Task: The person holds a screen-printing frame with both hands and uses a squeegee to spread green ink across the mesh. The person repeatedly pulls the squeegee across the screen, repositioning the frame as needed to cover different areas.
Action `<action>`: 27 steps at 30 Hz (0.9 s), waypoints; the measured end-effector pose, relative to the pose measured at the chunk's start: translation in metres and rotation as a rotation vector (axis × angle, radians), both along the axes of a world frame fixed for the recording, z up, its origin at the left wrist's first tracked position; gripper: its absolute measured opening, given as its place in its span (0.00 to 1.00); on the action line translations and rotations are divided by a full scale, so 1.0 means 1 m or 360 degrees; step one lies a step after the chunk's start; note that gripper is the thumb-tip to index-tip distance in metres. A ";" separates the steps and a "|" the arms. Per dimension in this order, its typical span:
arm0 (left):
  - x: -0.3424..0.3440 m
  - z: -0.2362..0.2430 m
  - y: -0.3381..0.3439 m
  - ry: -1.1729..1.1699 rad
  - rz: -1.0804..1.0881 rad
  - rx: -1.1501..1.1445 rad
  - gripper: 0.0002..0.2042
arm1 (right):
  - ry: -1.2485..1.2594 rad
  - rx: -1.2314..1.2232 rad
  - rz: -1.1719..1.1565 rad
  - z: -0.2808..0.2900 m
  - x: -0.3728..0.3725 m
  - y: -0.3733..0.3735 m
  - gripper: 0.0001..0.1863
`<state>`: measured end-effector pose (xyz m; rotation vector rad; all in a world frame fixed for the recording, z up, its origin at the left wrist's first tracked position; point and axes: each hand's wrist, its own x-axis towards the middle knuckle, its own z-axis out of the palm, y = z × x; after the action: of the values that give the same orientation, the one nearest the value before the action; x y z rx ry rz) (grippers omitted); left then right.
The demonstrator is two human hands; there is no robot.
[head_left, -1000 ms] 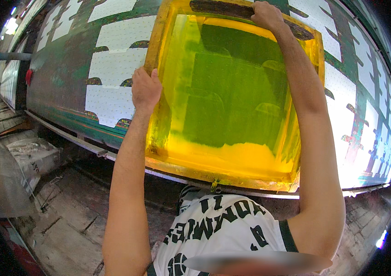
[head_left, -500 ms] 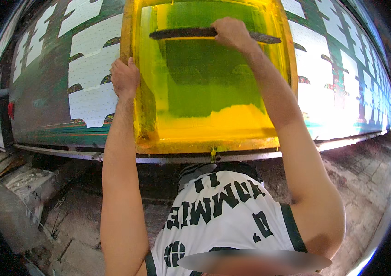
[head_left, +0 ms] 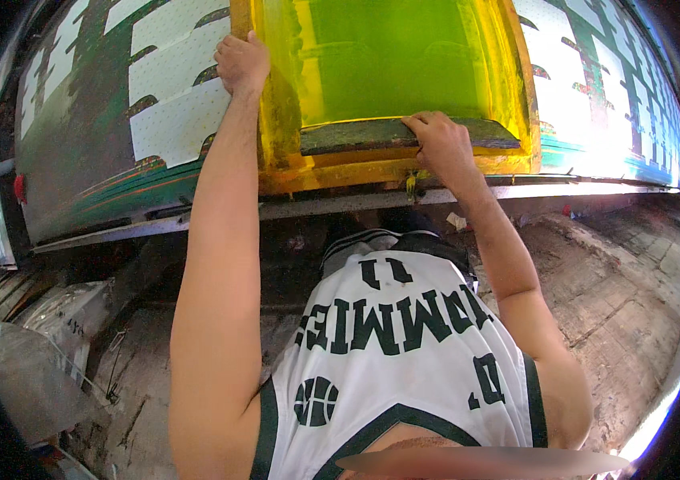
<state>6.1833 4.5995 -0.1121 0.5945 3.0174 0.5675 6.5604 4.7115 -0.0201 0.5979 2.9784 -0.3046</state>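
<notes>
A yellow-stained screen printing frame (head_left: 340,175) lies on the long table in front of me, its mesh (head_left: 392,68) showing yellow-green. My left hand (head_left: 244,64) is closed round the frame's left rail near its far part. My right hand (head_left: 445,146) grips a dark, worn squeegee (head_left: 356,138) right of its middle, thumb and fingers over its upper edge. The squeegee lies across the mesh close to the near rail, tilted toward me. Yellow ink shows along the mesh's side margins. What lies under the screen is only dimly seen.
White cut pieces (head_left: 172,128) with dotted marks lie on the green table (head_left: 68,160) left of the frame, and more white pieces (head_left: 552,100) lie to its right. A metal rail (head_left: 116,234) runs along the table's near edge. Clear plastic bags (head_left: 24,368) sit on the floor at left.
My right hand has drawn the squeegee from the far part of the screen to its near end, covering the yellow ink band there. The left hand still holds the left rail. The view has shifted.
</notes>
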 end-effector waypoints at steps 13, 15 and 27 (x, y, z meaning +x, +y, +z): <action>-0.001 -0.003 0.002 -0.0043 0.0007 -0.0097 0.32 | -0.0380 -0.0191 0.0047 0.015 0.005 0.006 0.25; -0.002 0.000 0.004 -0.0061 0.0031 -0.0112 0.32 | -0.0356 -0.0277 0.0027 0.017 0.015 -0.002 0.31; 0.003 0.011 0.013 -0.0133 0.0180 -0.0123 0.28 | 0.0183 -0.0789 -0.0293 0.032 0.116 0.082 0.30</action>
<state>6.1861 4.6130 -0.1006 0.3882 2.9922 0.4641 6.6762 4.7931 0.0115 0.8060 2.7797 -1.0814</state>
